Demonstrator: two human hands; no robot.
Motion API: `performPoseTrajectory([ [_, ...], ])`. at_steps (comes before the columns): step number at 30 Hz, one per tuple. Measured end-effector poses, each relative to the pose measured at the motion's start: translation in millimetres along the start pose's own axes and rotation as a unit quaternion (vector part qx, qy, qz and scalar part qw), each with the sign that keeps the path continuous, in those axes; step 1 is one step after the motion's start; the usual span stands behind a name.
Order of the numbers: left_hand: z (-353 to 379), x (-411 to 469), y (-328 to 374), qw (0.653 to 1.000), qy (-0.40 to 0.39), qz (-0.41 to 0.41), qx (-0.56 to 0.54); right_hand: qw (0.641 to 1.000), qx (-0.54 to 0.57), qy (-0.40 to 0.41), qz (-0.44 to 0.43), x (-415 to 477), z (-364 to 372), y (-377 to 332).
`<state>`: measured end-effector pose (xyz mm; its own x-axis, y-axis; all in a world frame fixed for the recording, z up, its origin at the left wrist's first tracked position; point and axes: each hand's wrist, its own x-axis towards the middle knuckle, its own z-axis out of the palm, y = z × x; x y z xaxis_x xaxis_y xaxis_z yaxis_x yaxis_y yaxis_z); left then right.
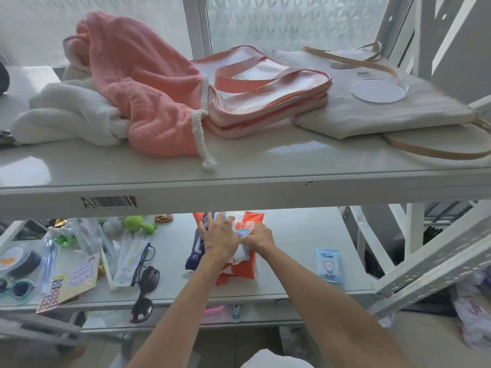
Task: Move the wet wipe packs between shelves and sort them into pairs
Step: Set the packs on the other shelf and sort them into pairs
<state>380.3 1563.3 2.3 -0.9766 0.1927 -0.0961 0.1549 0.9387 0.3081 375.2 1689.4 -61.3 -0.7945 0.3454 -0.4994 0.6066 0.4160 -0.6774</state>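
Observation:
On the lower shelf lies a heap of wet wipe packs: an orange-and-white pack, a dark purple pack on its left, and small white and blue packs on top. My left hand lies flat over the heap with its fingers spread. Beside it, my right hand is closed on a small blue-and-white pack on top of the heap. A lone light-blue wipe pack lies flat to the right, apart from both hands.
Left part of the lower shelf holds sunglasses, spectacles, a sticker card, a green toy and a toy car. The upper shelf carries a pink towel, a pink bag and a white tote.

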Motion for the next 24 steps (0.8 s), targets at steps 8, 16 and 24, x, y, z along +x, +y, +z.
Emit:
performPoseTrajectory([
  [8, 5.7, -1.7, 29.0, 0.987, 0.134, 0.060, -0.063, 0.991, 0.128, 0.039, 0.010, 13.4, -46.2, 49.3],
  [16, 98.6, -45.3, 80.7, 0.957, -0.142, 0.228, -0.111, 0.996, 0.003, 0.068, 0.062, -9.9, -79.2, 127.3],
  [24, 154.7, -70.2, 82.5, 0.961, -0.178, 0.155, -0.144, 0.953, -0.195, 0.222, 0.070, -36.1, -95.8, 172.4],
])
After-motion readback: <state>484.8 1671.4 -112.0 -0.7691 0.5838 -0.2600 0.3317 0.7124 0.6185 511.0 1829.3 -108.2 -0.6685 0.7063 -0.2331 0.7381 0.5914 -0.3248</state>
